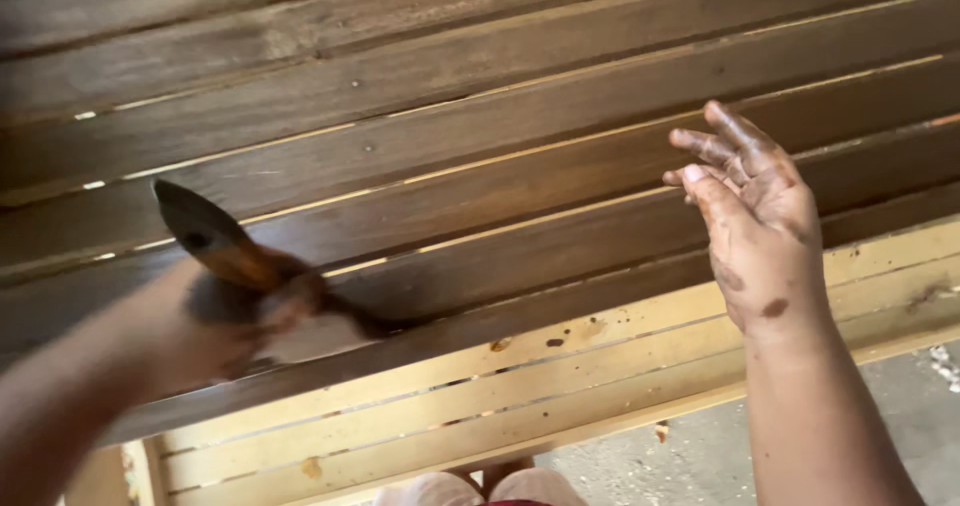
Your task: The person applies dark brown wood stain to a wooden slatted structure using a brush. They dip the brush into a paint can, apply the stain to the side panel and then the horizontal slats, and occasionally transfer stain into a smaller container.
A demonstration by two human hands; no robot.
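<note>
You are holding a paintbrush [215, 241] in your left hand [235, 321]. Your fingers are wrapping tight around its wooden handle. The hand is moving fast and looking blurry, so I cannot tell for sure which fingers are pressing where. The handle is pointing up and to the left, away from your hand. The bristle end [360, 318] is pointing down and to the right, and it seems to be touching a dark slat [560, 266] of the wooden slatted panel [480, 126]. So the brush is lying slanted across the slats, not along them.

Your right hand [755, 231] is hanging in the air, well apart from the brush. It is holding nothing. Its fingers [715, 148] are spreading open and curling a little, and they are smeared with brown stain. It is hovering near the spot where the dark slats are meeting the pale bare slats [560, 366].

The left hand is the one at the brush. The pale slats are lying just below the bristles, closer to you.
</note>
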